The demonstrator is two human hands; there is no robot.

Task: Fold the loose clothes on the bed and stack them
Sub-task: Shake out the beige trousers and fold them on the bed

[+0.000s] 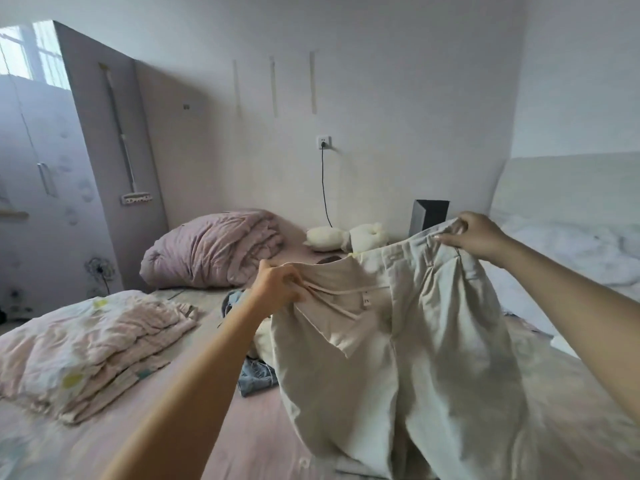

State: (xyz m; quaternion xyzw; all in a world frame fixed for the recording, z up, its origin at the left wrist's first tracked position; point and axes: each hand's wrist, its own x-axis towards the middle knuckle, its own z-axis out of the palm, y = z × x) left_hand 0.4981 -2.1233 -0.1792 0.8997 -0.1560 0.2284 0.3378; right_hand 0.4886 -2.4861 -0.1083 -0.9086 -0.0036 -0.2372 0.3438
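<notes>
A pair of beige trousers (pixel 408 348) hangs in the air above the bed (pixel 249 441), held up by the waistband. My left hand (pixel 277 284) grips the waistband's left end, where a pocket lining and a drawstring show. My right hand (pixel 474 237) pinches the right end, higher and farther away. The legs drop toward the pink sheet, their ends out of view. A blue denim garment (pixel 254 377) lies crumpled on the bed behind the trousers, partly hidden by them.
A folded pink quilt (pixel 86 351) lies at the left of the bed. A mauve pillow (pixel 211 251) sits at the head, with a cream plush toy (pixel 346 237) and a dark box (pixel 427 214) beside it. White bedding (pixel 568 251) lies at the right.
</notes>
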